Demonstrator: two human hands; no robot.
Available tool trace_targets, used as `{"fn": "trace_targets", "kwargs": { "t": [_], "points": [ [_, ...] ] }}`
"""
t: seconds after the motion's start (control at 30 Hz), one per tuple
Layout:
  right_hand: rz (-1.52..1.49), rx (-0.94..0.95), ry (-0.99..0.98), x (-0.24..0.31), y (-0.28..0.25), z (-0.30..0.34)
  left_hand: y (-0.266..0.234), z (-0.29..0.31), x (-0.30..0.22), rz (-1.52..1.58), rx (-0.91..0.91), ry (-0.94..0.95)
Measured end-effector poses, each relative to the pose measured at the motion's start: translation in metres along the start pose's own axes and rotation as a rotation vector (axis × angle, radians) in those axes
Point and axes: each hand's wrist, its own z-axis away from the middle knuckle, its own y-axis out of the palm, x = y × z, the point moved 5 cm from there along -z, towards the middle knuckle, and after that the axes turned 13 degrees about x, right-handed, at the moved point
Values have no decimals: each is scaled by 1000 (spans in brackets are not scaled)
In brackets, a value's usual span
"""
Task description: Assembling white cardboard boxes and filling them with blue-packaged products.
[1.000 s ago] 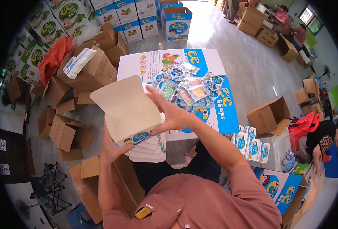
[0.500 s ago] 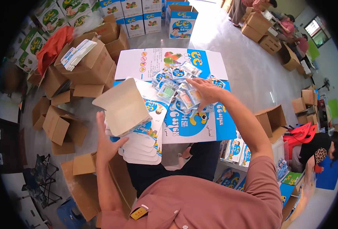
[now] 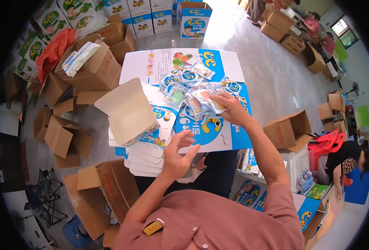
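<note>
With twelve straight ahead across my counter (image 3: 220,145), a second ago both my hands were on the white open box (image 3: 126,110); now neither is. It stands by itself at nine o'clock, its pale flap spread, beside the stack of flat cartons (image 3: 143,157) at seven. So the work has moved over to the heap of small clear packets (image 3: 199,92), just off the middle toward one.

My left hand (image 3: 178,152) has swung from the box's outer side round to six o'clock, over the near edge; it's empty, half cupped, thumb well apart from the fingers, touching no packet. My right hand (image 3: 234,109) is at three, fingers bent down onto an orange-tinted packet (image 3: 218,105) at the heap's edge. I can't tell whether they're pinching it or only resting on it.
</note>
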Motion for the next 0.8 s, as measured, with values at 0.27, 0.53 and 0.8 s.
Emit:
{"fn": "trace_targets", "kwargs": {
  "t": [0.27,0.53,0.8],
  "points": [
    [-236,-158,49,75,20,10,45,-45,44,447,-16,-103],
    [-389,430,-148,111,32,20,23,-26,67,1058,-329,-222],
    [335,336,190,6,-6,-44,28,-26,46,1258,-243,-409]
  ]
}}
